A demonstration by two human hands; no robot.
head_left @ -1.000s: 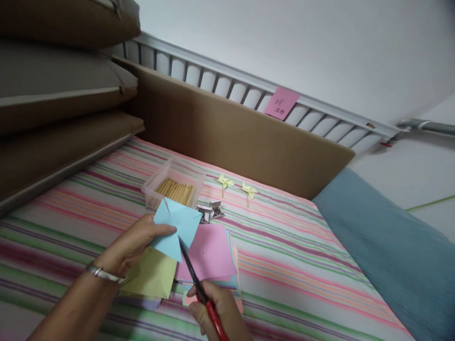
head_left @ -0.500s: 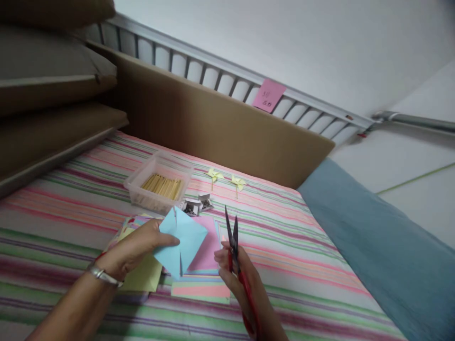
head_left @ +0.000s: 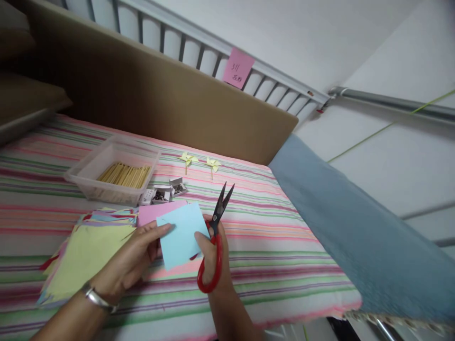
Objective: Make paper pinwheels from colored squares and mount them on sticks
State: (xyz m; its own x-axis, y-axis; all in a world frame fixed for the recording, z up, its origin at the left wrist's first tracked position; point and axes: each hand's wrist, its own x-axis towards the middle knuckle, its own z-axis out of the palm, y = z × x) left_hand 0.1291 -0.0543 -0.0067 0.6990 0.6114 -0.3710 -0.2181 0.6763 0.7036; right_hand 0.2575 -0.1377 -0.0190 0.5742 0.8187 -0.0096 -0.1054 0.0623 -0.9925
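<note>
A light blue paper square (head_left: 181, 246) is held up over the striped cloth. My left hand (head_left: 140, 251) pinches its left edge, thumb on top. My right hand (head_left: 222, 274) grips red-handled scissors (head_left: 214, 219), their dark blades slightly parted and pointing away from me. The right thumb also presses on the square's right edge, with fingers behind it. Under the square lies pink paper (head_left: 151, 214). A pile of papers with a yellow sheet (head_left: 85, 255) on top lies left of my left hand.
A clear plastic box (head_left: 106, 193) of wooden sticks (head_left: 124, 175) stands behind the papers. Beside it are small open boxes (head_left: 162, 194) with dark metal bits. Two yellow pinwheels (head_left: 185, 158) lie farther back. A brown board (head_left: 170, 109) borders the far side.
The blue square has been turned from its diamond position, and my right hand now touches its right edge while keeping the scissors. The camera view has shifted right.
</note>
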